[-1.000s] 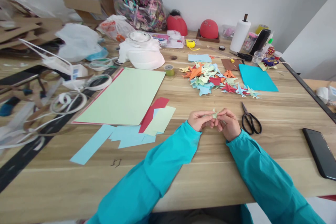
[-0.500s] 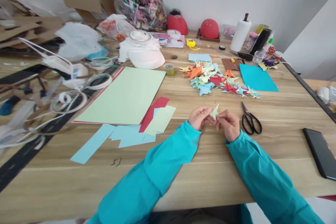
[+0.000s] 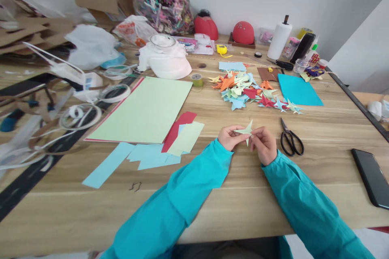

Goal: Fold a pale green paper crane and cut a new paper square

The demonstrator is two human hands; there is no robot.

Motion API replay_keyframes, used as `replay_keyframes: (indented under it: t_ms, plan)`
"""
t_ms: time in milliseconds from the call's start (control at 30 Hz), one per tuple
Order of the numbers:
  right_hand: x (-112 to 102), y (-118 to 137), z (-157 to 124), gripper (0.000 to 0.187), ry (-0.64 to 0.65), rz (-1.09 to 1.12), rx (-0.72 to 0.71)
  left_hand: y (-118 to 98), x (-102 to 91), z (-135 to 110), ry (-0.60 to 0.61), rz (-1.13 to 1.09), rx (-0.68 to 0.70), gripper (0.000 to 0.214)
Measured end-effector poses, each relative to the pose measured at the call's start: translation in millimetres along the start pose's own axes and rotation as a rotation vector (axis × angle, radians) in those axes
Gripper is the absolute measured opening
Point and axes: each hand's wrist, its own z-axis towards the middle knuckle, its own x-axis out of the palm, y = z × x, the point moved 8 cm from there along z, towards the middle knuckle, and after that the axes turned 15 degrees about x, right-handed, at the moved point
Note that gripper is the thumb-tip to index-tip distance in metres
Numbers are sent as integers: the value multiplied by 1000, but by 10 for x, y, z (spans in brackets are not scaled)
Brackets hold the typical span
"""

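Handwriting [image 3: 135, 186] in dark strokes marks the wooden table [image 3: 243, 206] at the lower left of the frame; it may be two figures, but I cannot read it for certain. Toward the upper right, a bottle [image 3: 312, 54] with a green cap has red characters on its label, too small to make out. A white box [image 3: 88, 85] at the left has a pale label, also illegible, and the plastic bag [image 3: 136, 30] at upper left shows orange print that cannot be read.

Right of the frame's middle, the pale green folded paper [image 3: 244, 131] is up between both hands. The left hand [image 3: 230, 138] pinches it between thumb and fingers; the right hand [image 3: 265, 144] has thumb and fingertips closed on its right side. Scissors [image 3: 286, 130] lie just right of the right hand, and a heap of folded paper shapes [image 3: 235, 89] sits above both hands in the frame.

One second ago the paper was mostly hidden by the fingers, with little more than a tip showing; now points stick out to the left, upward and downward. The scissors and heap lie as before.
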Motion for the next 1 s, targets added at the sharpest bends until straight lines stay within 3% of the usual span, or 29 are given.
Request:
replay_keyframes:
  t_ms: [167,500,700,1000]
  plan:
    - [32,5,14,23,36,59,11,-76,-17,15,13,80,40,49]
    - [10,-70,63,24,100,137,119,-148,26,17,46,73,12,57]
    - [49,-127,100,38,89,-90,191,-126,17,25,56,99,27,61]
    - [14,-147,134,40,79,-111,194,-50,47,21,21,-46,-49,54]
